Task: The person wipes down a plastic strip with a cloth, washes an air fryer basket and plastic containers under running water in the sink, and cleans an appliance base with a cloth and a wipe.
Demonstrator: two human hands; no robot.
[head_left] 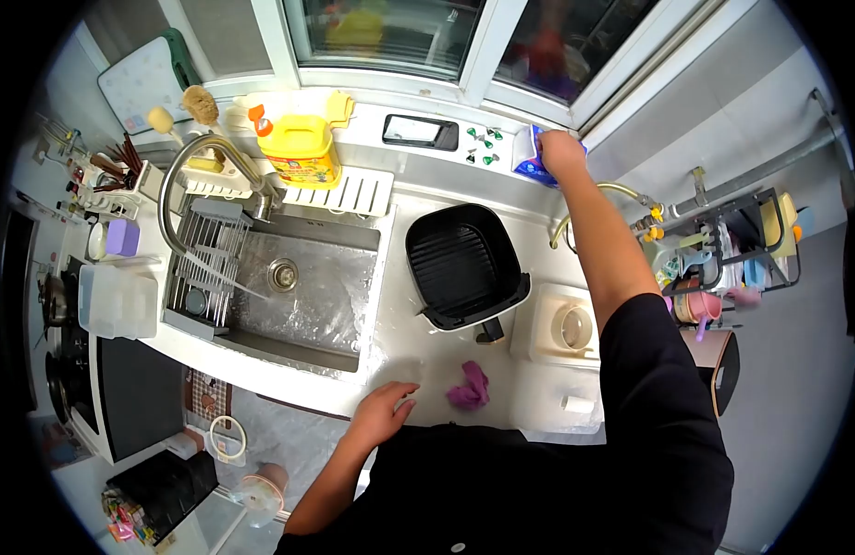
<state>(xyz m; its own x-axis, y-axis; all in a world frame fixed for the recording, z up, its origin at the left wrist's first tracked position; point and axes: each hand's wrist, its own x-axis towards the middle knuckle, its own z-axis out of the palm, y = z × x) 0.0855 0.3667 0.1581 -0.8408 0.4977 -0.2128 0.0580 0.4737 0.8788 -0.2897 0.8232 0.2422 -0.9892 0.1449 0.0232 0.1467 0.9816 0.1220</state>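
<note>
My right hand [561, 155] is at the windowsill, its fingers closed on a blue and white packet [531, 157]. Low over the counter's front edge is my left hand [383, 413], fingers apart and holding nothing. Between the two, a black ridged air fryer basket [466, 264] rests on the white counter [399, 324], its handle toward me. A crumpled purple cloth [469, 387] lies in front of the basket, to the right of my left hand. Running water does not show in the steel sink [307, 287] on the left.
A curved faucet [173, 199] and a grey drying rack [205, 264] are at the sink. Behind stands a yellow jug [300, 153]. The sill holds a black-framed tray [420, 132] and several small green items [484, 140]. White containers [561, 324] sit at right, below a hanging rack [723, 254].
</note>
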